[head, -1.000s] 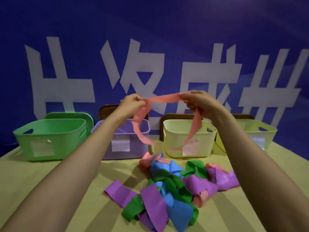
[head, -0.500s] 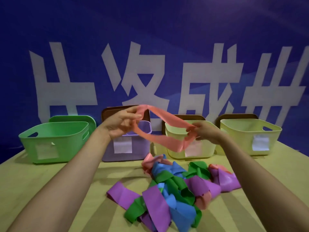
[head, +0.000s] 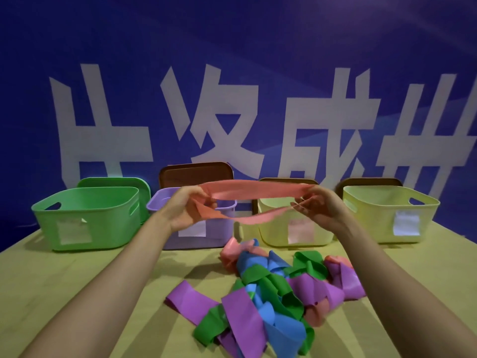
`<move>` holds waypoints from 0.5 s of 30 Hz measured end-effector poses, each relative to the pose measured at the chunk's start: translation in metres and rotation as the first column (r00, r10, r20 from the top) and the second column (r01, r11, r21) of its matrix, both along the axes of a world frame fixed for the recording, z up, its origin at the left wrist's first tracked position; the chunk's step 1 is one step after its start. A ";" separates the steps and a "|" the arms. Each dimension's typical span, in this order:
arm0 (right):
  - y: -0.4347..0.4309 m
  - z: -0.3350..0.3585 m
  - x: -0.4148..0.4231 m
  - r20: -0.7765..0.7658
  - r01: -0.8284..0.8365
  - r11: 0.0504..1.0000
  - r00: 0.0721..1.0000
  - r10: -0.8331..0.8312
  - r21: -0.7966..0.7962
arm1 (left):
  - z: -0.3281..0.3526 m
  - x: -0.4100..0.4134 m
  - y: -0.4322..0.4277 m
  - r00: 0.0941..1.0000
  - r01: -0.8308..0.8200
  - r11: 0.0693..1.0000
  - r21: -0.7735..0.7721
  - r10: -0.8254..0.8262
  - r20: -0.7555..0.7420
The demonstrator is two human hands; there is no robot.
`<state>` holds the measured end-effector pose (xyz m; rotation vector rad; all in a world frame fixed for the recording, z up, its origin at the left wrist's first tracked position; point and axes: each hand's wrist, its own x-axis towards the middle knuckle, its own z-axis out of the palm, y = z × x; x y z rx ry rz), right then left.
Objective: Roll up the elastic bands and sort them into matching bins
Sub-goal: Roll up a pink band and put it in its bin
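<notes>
A pink elastic band [head: 254,193] is stretched flat as a loop between my two hands, above the table in front of the bins. My left hand [head: 187,209] grips its left end and my right hand [head: 318,206] pinches its right end. Below them lies a tangled pile of bands [head: 268,293] in purple, green, blue and pink. Along the back stand a green bin [head: 87,218], a purple bin [head: 219,235], a pale yellow bin [head: 273,228] and a second pale yellow bin [head: 389,215], each with a white label.
The bins stand on a yellow-green table [head: 64,280] against a blue wall with large white characters [head: 214,117]. Brown lids [head: 196,171] and a green lid lean behind the bins.
My hands have spread apart and levelled out, pulling the pink band from a slack drooping loop into a long flat loop. My right hand rose from in front of the yellow bin.
</notes>
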<state>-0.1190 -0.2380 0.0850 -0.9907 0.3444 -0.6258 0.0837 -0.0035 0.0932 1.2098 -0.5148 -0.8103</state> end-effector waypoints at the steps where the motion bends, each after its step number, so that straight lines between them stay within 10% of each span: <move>1: -0.002 0.000 0.003 0.028 0.022 0.998 0.999 -0.024 0.057 | 0.000 -0.003 0.004 0.997 0.071 0.997 -0.012 -0.071 -0.016; 8: -0.022 -0.014 0.013 -0.237 0.157 0.968 0.965 -0.109 0.194 | -0.011 0.016 0.015 0.954 0.237 0.929 -0.285 -0.278 -0.113; 15: -0.008 -0.017 0.009 -0.396 -0.188 0.980 0.906 0.149 -0.061 | 0.001 -0.004 -0.001 0.909 -0.058 0.988 -0.143 0.112 0.402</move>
